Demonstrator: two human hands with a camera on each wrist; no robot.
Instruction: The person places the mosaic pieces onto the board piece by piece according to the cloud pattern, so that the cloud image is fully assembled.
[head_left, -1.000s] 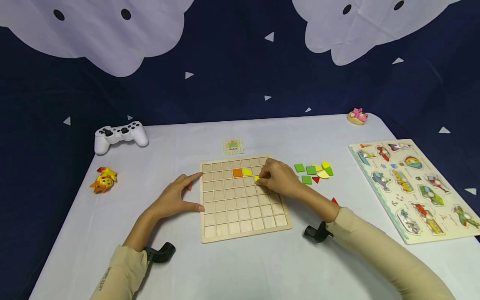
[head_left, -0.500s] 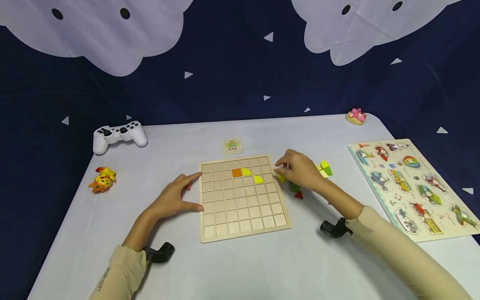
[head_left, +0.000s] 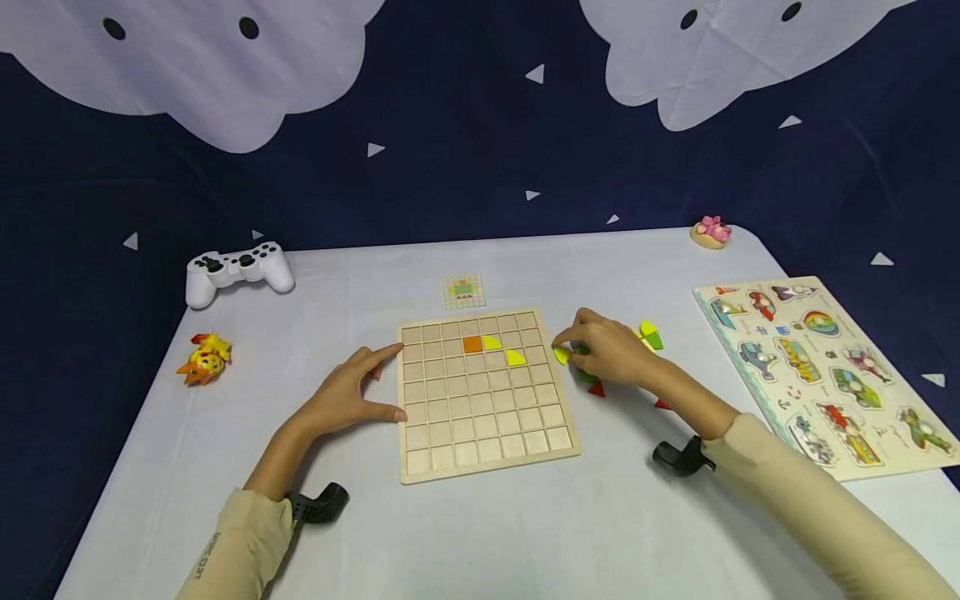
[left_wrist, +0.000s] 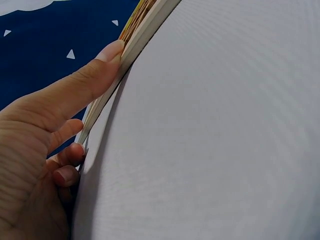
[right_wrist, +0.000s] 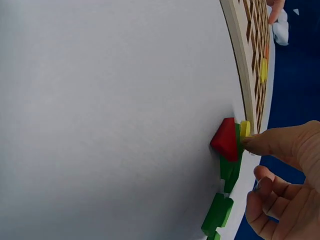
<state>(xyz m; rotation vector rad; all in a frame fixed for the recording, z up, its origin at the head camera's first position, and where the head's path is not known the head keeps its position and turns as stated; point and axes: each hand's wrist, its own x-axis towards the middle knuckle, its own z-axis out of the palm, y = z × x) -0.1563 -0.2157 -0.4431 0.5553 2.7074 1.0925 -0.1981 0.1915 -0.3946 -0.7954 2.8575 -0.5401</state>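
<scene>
Board: wooden grid board is lying mid-table, nearly all of its squares showing bare.
Placed: an orange square and two yellow pieces are sitting in the upper rows.
Left to place: green, red and yellow loose pieces are waiting just right of the board.
Right hand: is pinching a yellow piece beside the board's right edge.
Left hand: fingers straight, is bracing the board's left edge.
Pattern card: is lying just behind the board.
Progress: I judge it barely begun.

right of board: loose pieces block | front: bare table
</scene>
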